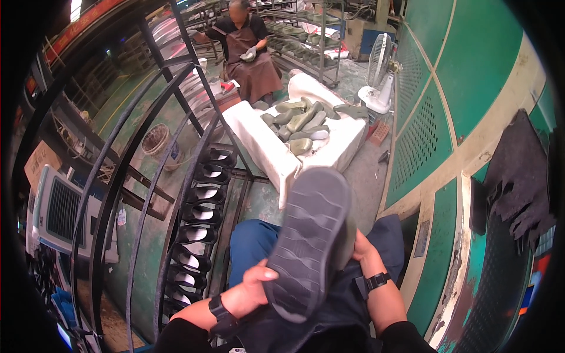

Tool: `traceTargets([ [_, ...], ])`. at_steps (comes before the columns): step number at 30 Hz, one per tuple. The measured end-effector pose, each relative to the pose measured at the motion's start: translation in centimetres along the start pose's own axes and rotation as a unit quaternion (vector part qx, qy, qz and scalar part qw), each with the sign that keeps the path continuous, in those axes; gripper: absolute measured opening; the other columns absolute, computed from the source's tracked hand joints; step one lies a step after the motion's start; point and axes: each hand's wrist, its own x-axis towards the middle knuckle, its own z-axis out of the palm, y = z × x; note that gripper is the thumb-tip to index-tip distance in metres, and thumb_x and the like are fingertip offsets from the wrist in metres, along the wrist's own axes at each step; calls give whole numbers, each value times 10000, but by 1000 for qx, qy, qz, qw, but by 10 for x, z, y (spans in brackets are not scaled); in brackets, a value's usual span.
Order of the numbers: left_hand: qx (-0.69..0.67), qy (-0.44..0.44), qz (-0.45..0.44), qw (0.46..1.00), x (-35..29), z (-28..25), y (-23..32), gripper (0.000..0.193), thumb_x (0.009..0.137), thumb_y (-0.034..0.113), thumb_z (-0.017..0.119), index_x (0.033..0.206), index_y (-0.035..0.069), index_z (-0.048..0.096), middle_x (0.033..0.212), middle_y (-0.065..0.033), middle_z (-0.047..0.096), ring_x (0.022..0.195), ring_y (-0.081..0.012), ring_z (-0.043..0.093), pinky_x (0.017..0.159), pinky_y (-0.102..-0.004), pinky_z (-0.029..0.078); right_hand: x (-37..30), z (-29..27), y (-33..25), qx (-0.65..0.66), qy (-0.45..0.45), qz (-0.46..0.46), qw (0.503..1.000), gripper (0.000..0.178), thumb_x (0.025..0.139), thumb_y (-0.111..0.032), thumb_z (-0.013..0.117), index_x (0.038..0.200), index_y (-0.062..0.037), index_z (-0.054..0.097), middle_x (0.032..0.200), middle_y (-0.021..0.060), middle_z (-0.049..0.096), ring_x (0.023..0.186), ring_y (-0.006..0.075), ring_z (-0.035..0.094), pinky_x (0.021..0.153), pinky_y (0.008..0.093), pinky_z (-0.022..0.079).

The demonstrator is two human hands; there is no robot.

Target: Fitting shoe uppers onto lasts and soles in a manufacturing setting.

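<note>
A dark grey slipper (309, 241) stands tilted in front of my lap, its wavy-ridged sole facing me. My left hand (253, 289) grips the near left edge, with the thumb lying on the sole. On the other side, my right hand (363, 248) is closed against the slipper's right side, and its fingertips are partly hidden behind it. A greenish-grey form shows at the slipper's right edge; the upper is mostly hidden. Beyond it, a heap of olive-green shoe lasts (303, 120) lies on a white cloth-covered bench (259, 138).
A metal rack (168, 235) with a column of black slippers (197, 235) stands close on my left. Green machine panels (421, 123) line the right side. A white fan (379, 76) stands behind the bench. A co-worker in a brown apron (250, 73) sits at the far side.
</note>
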Motion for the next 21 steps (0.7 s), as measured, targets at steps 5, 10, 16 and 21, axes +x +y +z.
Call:
traceTargets([
  [5, 150, 48, 203, 966, 16, -26, 48, 750, 757, 278, 773, 1383, -28, 495, 1275, -190, 643, 1144, -338, 664, 1019, -460, 536, -31, 38, -16, 105, -279, 20, 954, 758, 927, -585, 644, 1373, 15, 518, 1193, 261, 646, 987, 349, 698, 820, 463, 602],
  [10, 241, 123, 203, 941, 7, -80, 65, 788, 751, 272, 757, 1408, -47, 461, 1325, -179, 612, 1197, -323, 625, 1041, -437, 509, -15, 27, -3, 134, -103, 73, 983, 646, 979, -537, 585, 1325, 6, 535, 1120, 243, 661, 936, 361, 695, 775, 488, 599],
  [16, 218, 144, 198, 945, 29, -91, 70, 813, 753, 268, 760, 1429, -49, 438, 1339, -186, 601, 1191, -331, 631, 1030, -456, 527, -6, 26, -11, 167, -45, 69, 982, 610, 1012, -542, 523, 1313, -13, 566, 1108, 216, 686, 909, 317, 709, 755, 474, 604],
  [21, 193, 132, 203, 951, 27, -102, 83, 759, 794, 265, 743, 1417, -46, 441, 1293, -192, 619, 1147, -357, 653, 1002, -472, 551, 5, 33, -21, 155, -30, 87, 984, 634, 1003, -566, 526, 1318, -18, 565, 1094, 206, 681, 917, 297, 706, 729, 459, 604],
])
